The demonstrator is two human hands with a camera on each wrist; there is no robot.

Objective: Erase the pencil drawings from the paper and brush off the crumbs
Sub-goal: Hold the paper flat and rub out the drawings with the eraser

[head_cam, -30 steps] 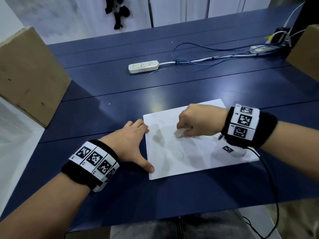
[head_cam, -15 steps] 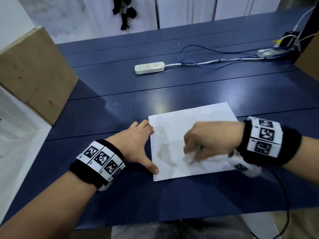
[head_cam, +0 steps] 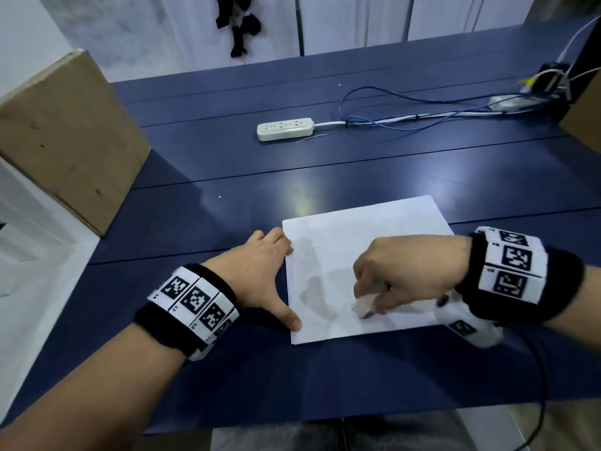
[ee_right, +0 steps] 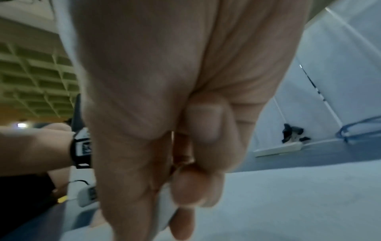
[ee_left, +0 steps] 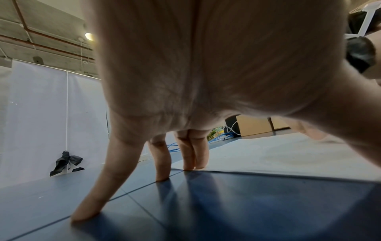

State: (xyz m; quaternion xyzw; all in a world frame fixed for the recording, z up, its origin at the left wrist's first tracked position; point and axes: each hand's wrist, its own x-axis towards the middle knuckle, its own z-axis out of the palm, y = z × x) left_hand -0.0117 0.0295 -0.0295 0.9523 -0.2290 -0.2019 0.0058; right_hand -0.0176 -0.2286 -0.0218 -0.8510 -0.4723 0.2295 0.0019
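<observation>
A white sheet of paper [head_cam: 374, 236] lies on the blue table [head_cam: 325, 164], with faint grey pencil smudges [head_cam: 312, 288] on its left half. My right hand [head_cam: 400, 275] pinches a small white eraser [head_cam: 362, 308] and holds its tip on the paper near the front edge. In the right wrist view the eraser [ee_right: 163, 210] shows between thumb and fingers. My left hand [head_cam: 260, 275] is spread flat, its fingertips [ee_left: 194, 164] and thumb pressing on the paper's left edge [ee_left: 268, 156].
A white power strip [head_cam: 285, 128] with blue and white cables [head_cam: 406, 115] lies at the back of the table. Cardboard boxes stand at the left [head_cam: 65, 138] and far right [head_cam: 582, 125]. The table's front edge is close to my body.
My right hand has moved the eraser from the paper's middle toward the front edge, rubbing. The left hand stays planted on the paper's left edge.
</observation>
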